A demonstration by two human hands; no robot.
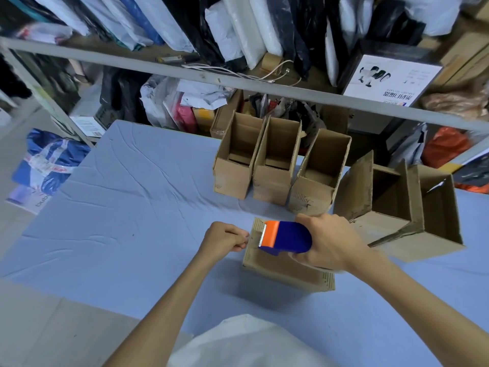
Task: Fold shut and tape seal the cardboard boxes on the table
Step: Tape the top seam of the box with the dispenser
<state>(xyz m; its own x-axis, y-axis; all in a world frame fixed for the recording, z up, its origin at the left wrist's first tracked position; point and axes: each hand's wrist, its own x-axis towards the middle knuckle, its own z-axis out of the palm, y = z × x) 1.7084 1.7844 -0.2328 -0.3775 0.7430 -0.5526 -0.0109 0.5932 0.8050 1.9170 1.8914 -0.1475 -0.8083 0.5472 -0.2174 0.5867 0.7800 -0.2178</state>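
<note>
A closed cardboard box (284, 270) lies on the blue table cover (132, 207) in front of me. My right hand (330, 242) grips a blue tape dispenser (288, 237) with an orange blade guard, held over the box's top. My left hand (225, 237) is at the box's left end with curled fingers pinching at the dispenser's blade side; the tape itself is too thin to make out. Three open boxes (275, 160) stand in a row behind, and two larger open boxes (397, 205) stand to the right.
A metal shelf rail (185, 72) crosses above the table's far edge, with bags, cables and a white printed carton (389, 78) on the shelf. Bags and parcels lie on the floor to the left (50, 160) and behind the table.
</note>
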